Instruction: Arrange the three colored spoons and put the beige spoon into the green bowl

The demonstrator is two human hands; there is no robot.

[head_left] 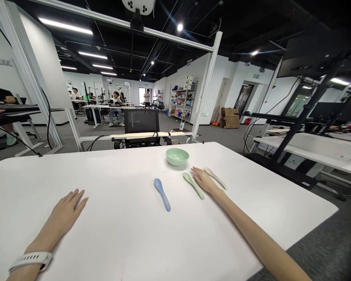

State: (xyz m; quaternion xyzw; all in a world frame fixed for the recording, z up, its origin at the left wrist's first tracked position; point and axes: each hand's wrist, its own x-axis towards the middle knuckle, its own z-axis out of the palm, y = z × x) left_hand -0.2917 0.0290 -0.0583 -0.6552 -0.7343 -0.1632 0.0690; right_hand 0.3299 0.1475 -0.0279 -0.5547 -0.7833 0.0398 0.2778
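My right hand point(203, 179) reaches out over the table between a green spoon point(194, 186) on its left and a cream spoon point(216, 178) on its right. Its fingers are stretched out, and nothing shows in them; whether it touches either spoon I cannot tell. Just beyond stands a light green bowl point(177, 157), upright. A blue spoon point(163, 195) lies farther left, near the middle of the table. Well away from the spoons, my left hand point(66, 210) rests at the left with fingers extended and holding nothing.
The white table point(119, 226) has rounded corners. A metal frame point(206, 86) rises behind its far edge, with a black chair point(142, 121) beyond it. To the right stand a black monitor stand point(304, 109) and another desk. Several people sit or stand farther back.
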